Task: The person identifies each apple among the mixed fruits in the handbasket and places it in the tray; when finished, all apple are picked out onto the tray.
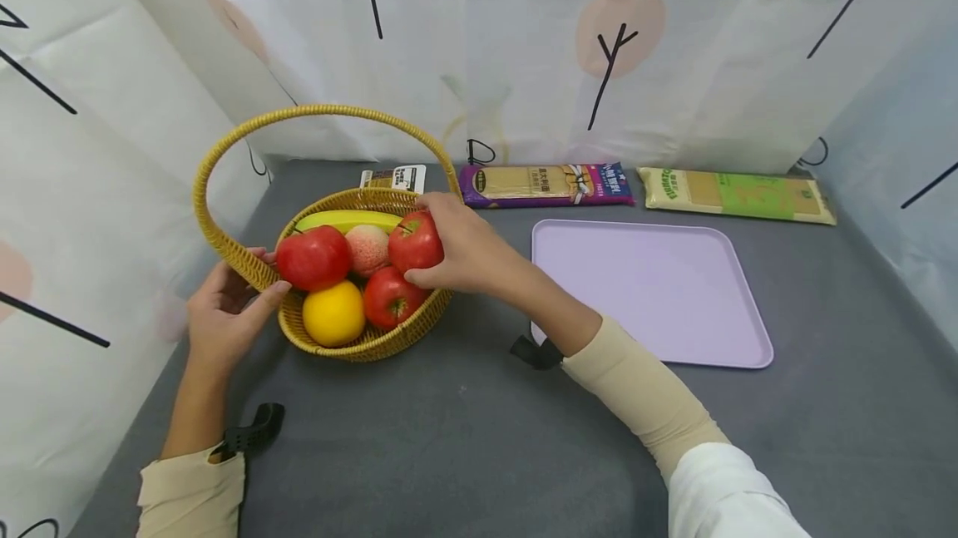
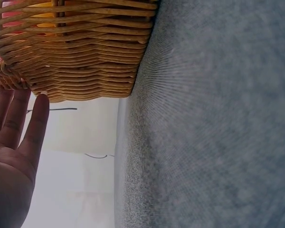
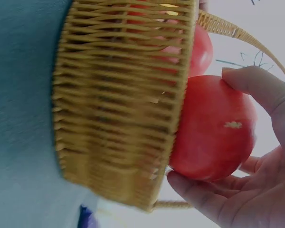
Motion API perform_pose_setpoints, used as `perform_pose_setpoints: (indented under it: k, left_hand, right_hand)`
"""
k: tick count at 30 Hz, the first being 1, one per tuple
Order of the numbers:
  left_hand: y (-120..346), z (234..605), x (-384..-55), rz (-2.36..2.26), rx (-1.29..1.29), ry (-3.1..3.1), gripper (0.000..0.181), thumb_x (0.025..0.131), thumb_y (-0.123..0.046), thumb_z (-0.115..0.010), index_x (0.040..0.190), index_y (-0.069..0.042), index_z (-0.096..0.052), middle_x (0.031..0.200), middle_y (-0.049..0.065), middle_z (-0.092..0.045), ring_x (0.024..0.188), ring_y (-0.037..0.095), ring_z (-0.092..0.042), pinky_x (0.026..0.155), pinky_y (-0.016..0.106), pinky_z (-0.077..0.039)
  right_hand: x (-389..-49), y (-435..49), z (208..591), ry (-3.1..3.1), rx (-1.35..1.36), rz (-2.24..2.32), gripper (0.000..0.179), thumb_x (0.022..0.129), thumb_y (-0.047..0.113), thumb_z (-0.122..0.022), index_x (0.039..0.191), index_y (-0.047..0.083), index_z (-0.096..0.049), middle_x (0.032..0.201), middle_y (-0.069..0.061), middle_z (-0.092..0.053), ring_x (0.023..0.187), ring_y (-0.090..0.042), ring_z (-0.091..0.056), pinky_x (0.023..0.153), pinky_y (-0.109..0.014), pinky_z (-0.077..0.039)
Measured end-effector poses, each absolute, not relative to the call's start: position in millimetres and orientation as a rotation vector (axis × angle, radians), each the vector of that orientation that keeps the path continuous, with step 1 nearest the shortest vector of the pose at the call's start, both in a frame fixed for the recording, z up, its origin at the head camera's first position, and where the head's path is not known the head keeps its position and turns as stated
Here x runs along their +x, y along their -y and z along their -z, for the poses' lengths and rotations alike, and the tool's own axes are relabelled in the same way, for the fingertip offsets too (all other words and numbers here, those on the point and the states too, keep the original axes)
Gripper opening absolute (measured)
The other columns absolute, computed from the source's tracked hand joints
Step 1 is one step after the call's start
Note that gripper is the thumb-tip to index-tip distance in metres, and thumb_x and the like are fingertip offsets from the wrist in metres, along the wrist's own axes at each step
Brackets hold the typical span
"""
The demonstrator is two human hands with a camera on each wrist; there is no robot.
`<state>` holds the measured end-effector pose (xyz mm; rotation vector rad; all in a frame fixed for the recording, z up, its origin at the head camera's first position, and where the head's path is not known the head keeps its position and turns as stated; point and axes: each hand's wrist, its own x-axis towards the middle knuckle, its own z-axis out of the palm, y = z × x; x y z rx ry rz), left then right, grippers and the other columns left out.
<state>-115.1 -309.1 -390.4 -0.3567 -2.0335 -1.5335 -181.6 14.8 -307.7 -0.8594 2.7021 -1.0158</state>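
Note:
A yellow wicker basket (image 1: 397, 343) with a tall hoop handle stands on the left of the table. My right hand (image 1: 475, 247) grips a red apple (image 1: 414, 244) at the basket's right rim; thumb and fingers span the apple (image 3: 211, 130) in the right wrist view. At the opposite side, my left hand (image 1: 224, 318) holds the rim by the handle's base, thumb inside and fingers (image 2: 35, 126) against the outer weave. Inside lie a yellow banana (image 1: 348, 220), a peach (image 1: 368, 249), a larger red fruit (image 1: 314, 258), an orange (image 1: 333, 315) and another red apple (image 1: 391, 298).
Right of the basket lies a flat lilac tray (image 1: 636, 288), partly under my right forearm. Along the back edge are a purple pasta pack (image 1: 546, 185), a green noodle pack (image 1: 737, 194) and a small labelled packet (image 1: 407, 178). Patterned white curtains (image 1: 509, 47) enclose the table.

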Motion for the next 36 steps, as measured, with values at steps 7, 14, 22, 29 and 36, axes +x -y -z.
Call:
perform_pose_setpoints:
  k: [7,14,22,29,36]
  left_hand:
    - [309.8,390.7,-113.7,1.522,-0.331,2.064,0.051,0.078,0.02,-0.07,0.127,0.016,-0.059,0.116,-0.002,-0.073,0.1,0.005,-0.071,0.09,0.011,-0.056]
    - [310.4,392.7,-113.1,1.526,-0.325,2.08,0.051,0.079,0.019,-0.071,0.128,0.009,-0.062,0.118,-0.004,-0.072,0.102,0.005,-0.07,0.092,0.01,-0.055]
    - [312.5,393.7,-116.0,1.556,-0.351,2.057,0.052,0.079,0.02,-0.07,0.129,0.005,-0.063,0.118,-0.002,-0.072,0.103,0.006,-0.07,0.092,0.009,-0.054]
    - [312.7,393.5,-115.7,1.584,-0.356,2.046,0.052,0.079,0.02,-0.069,0.129,0.006,-0.062,0.118,-0.002,-0.073,0.103,0.006,-0.07,0.092,0.009,-0.054]
    - [312.2,391.8,-113.6,1.515,-0.33,2.092,0.053,0.08,0.019,-0.07,0.13,0.004,-0.063,0.118,-0.004,-0.072,0.102,0.004,-0.07,0.091,0.008,-0.054]
  right_hand:
    - [-179.3,-23.4,314.7,-2.703,-0.839,1.037,0.077,0.083,0.04,-0.079,0.145,0.013,-0.044,0.14,-0.008,-0.051,0.118,-0.023,-0.058,0.096,-0.042,-0.06]
    - [-174.8,-24.9,318.5,-2.7,-0.829,1.106,0.079,0.082,0.039,-0.079,0.148,0.014,-0.042,0.145,-0.004,-0.051,0.12,-0.022,-0.058,0.095,-0.043,-0.061]
    - [-167.8,-34.6,320.7,-2.628,-0.881,1.203,0.09,0.078,0.037,-0.081,0.152,0.014,-0.037,0.14,-0.005,-0.046,0.121,-0.019,-0.056,0.093,-0.04,-0.062]
    - [-162.7,-48.7,312.5,-2.597,-0.878,1.155,0.081,0.076,0.038,-0.084,0.145,0.02,-0.046,0.137,-0.003,-0.045,0.12,-0.019,-0.054,0.094,-0.04,-0.062]
    - [-158.7,-61.6,306.7,-2.584,-0.864,1.107,0.086,0.074,0.032,-0.087,0.145,0.016,-0.041,0.139,-0.003,-0.047,0.126,-0.018,-0.051,0.092,-0.04,-0.062]
